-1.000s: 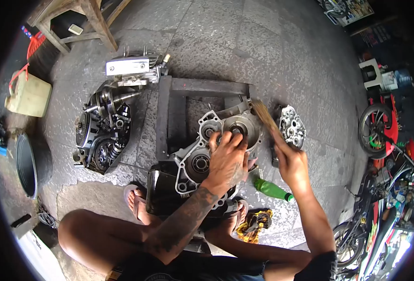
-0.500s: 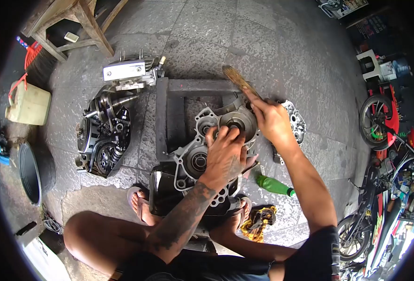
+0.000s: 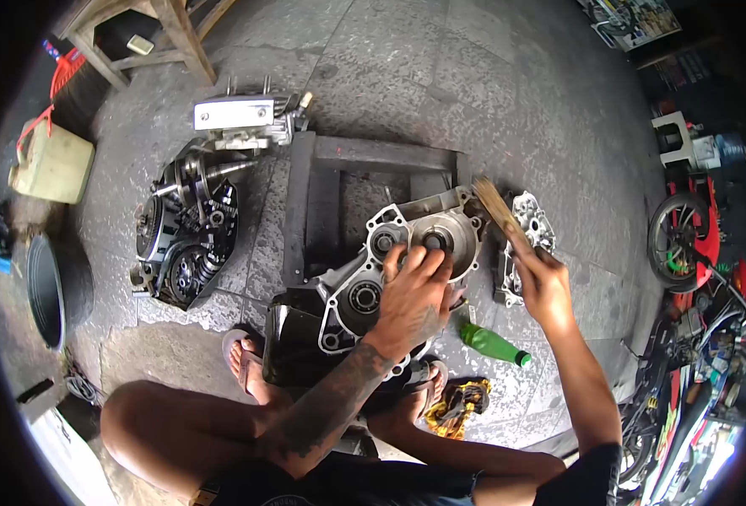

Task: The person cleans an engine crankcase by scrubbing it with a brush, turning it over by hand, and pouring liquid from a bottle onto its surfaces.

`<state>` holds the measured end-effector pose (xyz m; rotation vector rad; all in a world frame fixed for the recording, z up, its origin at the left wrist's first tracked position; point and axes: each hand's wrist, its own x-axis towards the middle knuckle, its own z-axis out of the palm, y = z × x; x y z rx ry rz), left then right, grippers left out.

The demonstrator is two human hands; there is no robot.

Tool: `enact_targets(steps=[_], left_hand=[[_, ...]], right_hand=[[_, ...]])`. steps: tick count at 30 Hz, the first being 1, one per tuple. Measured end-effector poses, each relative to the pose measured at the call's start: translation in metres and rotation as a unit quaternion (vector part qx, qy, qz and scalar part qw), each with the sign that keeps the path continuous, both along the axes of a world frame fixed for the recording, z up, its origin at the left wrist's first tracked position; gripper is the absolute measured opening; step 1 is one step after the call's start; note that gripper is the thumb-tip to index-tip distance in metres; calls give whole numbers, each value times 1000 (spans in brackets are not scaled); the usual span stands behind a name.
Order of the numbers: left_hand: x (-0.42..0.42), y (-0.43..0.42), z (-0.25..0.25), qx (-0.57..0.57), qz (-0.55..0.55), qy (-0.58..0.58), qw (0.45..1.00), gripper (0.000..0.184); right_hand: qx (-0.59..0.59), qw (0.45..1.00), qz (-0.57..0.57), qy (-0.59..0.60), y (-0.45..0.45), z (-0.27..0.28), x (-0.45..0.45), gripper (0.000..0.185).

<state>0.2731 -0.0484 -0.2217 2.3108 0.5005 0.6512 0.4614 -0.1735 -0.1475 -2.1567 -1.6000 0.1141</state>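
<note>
A grey metal crankcase half [image 3: 352, 331] lies tilted across a dark metal pan [image 3: 287, 337] and a wooden frame [image 3: 299, 211]. Over its upper bore, my left hand [image 3: 415, 291] has its fingers bent into and around the bearing opening, gripping the casing. Right of the casing, my right hand [image 3: 546, 287] is closed around a worn wooden stick [image 3: 500, 211]. The stick's wider end points up and left, beside the casing's upper right edge. Another metal casing piece [image 3: 535, 221] lies on the floor behind the stick.
To the left sits an engine half with gears and crankshaft [image 3: 191, 236], below a cylinder head [image 3: 242, 118]. A green bottle [image 3: 493, 344] and a yellow-black cloth [image 3: 457, 409] lie near my foot. A black bucket [image 3: 45, 291] and jerrycan [image 3: 59, 164] stand far left; motorcycles [image 3: 685, 219] stand right.
My right hand has moved right and down with the stick, away from the casing's upper edge. My left hand stays on the bore. The whole view has shifted slightly.
</note>
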Motion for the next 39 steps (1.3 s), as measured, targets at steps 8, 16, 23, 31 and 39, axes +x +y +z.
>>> enact_targets(steps=[8, 16, 23, 31, 39], left_hand=[[0, 0, 3, -9, 0, 2, 1000, 39], [1, 0, 4, 11, -1, 9, 1000, 40], [-3, -4, -2, -4, -1, 4, 1000, 41], [-2, -4, 5, 9, 3, 16, 1000, 40], [2, 0, 4, 19, 7, 7, 1000, 39]], right_hand=[[-80, 996, -46, -4, 51, 5, -13, 41], [42, 998, -1, -56, 66, -20, 5, 43], [-107, 990, -64, -60, -90, -8, 23, 45], [65, 992, -107, -4, 33, -34, -3, 30], [36, 988, -142, -43, 45, -25, -12, 45]])
